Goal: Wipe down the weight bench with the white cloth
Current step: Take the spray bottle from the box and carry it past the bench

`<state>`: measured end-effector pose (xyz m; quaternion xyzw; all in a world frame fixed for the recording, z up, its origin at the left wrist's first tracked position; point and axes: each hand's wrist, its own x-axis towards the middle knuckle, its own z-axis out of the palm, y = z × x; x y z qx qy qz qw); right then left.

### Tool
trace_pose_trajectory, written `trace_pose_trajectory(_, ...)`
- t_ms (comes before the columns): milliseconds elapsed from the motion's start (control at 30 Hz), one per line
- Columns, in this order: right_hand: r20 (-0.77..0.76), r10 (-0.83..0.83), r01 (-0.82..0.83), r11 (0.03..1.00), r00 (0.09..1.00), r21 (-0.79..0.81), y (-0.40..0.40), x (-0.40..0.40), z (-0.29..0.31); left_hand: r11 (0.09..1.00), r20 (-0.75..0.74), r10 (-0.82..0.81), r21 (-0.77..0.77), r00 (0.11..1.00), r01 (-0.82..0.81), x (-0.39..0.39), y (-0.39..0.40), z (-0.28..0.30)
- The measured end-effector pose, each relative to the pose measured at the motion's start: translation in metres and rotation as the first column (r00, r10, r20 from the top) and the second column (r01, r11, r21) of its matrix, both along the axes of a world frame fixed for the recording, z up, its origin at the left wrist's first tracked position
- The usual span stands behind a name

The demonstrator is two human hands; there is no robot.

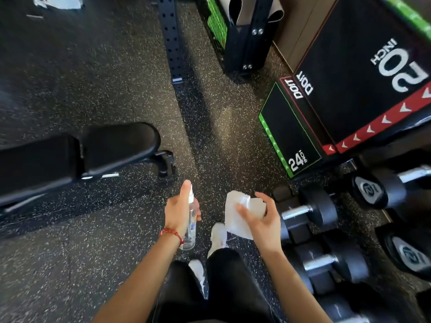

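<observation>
Two hands held out over the speckled gym floor (70, 252), each carrying something.

Left hand (178, 212) grips a clear spray bottle (191, 220) upright, fingers curled round its body and the thumb lying up along the white nozzle; a red bracelet (171, 233) circles that wrist. Right hand (261, 220), just beside it, pinches the white cloth (238, 217) between thumb and curled fingers, the cloth crumpled and hanging down from the palm. The weight bench (93, 150), black and padded, stands well apart from the left hand, up and to its left, untouched. Beyond the right hand, on its outer side, black dumbbells (319, 206) lie in a row, and further up are black plyo boxes (349, 89) marked "20 INCH" and "24 INCH". Below the hands show white shoes (219, 234) and dark trousers.
</observation>
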<state>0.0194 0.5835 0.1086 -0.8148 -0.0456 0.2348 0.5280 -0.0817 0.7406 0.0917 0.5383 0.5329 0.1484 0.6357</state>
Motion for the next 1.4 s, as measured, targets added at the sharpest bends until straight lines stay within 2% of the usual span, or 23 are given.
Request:
trace_pose_trajectory(333,-0.01,0.049,-0.049,0.999,0.999,0.015,0.112,0.151,0.001,1.0,0.03,0.025,-0.017,0.999,-0.025,0.144,0.102,0.003)
trace_pose_trajectory(600,0.0,0.066,-0.066,0.998,0.998,0.011,0.19,0.242,0.006,0.998,0.034,0.063,-0.022,0.997,-0.062,0.234,0.177,0.007)
trace_pose_trajectory(833,0.035,-0.02,0.021,1.0,0.999,-0.004,0.264,0.315,0.001,0.999,0.037,-0.038,0.001,0.999,0.038,0.32,0.259,0.001)
trace_pose_trajectory(1100,0.052,-0.17,0.17,0.985,0.984,0.005,0.342,0.39,0.003,0.965,0.038,-0.258,0.049,0.965,0.256,0.423,0.351,0.012)
trace_pose_trajectory(1400,0.033,-0.348,0.347,0.937,0.937,0.042,0.363,0.469,0.01,0.912,0.015,-0.406,0.07,0.914,0.404,0.538,0.377,0.021)
